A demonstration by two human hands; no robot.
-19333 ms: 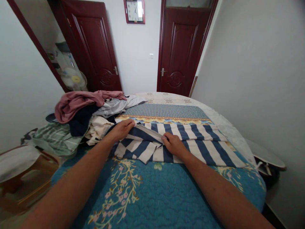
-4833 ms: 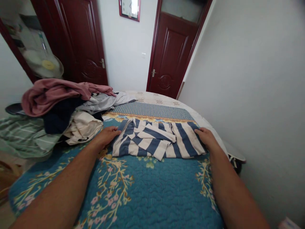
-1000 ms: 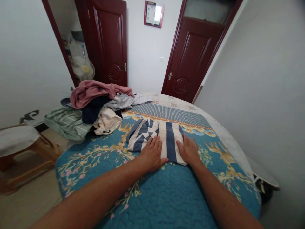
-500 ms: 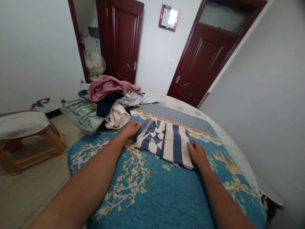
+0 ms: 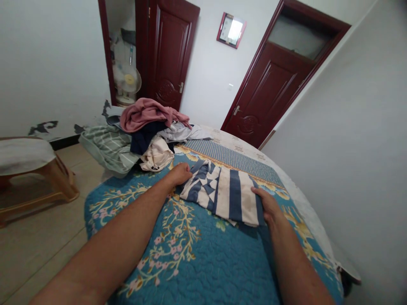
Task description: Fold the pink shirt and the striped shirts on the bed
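A folded garment [image 5: 235, 192] with navy and cream stripes lies on the blue floral quilted cover [image 5: 222, 262]. My left hand [image 5: 180, 173] is closed at its left end, where a grey-blue part of the cloth shows, with thumb and fingertips pinching the edge. On the opposite side my right hand [image 5: 266, 204] grips the right edge, thumb on top and the fingers mostly hidden behind and under the cloth. The garment's right edge is slightly raised; the rest of it lies flat, with creases toward the left.
Left of the garment is a heap of clothes: a pink one [image 5: 146, 114], a green checked one [image 5: 110, 146], a cream one [image 5: 157, 154]. A brown stool [image 5: 60, 178] stands at left. The round table's pale cloth [image 5: 238, 142] shows along the far edge.
My right hand has closed on the garment's right edge, thumb now on top, and lifted it slightly. My left hand has curled tighter at the left end. The view has shifted a little.
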